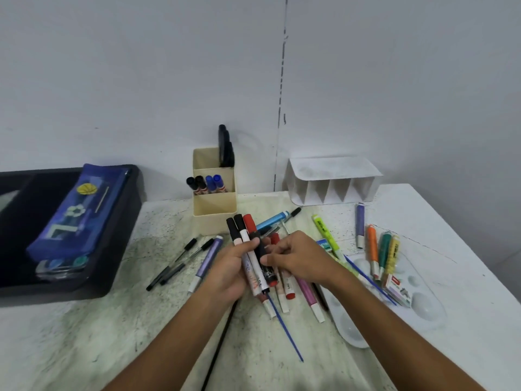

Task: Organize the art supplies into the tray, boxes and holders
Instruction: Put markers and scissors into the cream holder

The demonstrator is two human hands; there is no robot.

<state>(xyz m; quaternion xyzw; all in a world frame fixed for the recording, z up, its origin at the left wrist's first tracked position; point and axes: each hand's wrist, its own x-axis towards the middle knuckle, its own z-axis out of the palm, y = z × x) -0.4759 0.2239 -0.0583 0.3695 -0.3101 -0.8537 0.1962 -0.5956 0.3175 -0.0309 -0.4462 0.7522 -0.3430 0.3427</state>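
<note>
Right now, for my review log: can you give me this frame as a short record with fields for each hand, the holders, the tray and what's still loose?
left hand: left hand grips a bundle of markers, caps up
right hand: right hand pinches a black marker at the bundle
beige holder: beige holder; middle section has black and blue markers, back section a dark item
white divider box: white divider box, slots look empty
black tray: black tray carries a blue pencil case
loose: highlighters, black pens, paint palette
</note>
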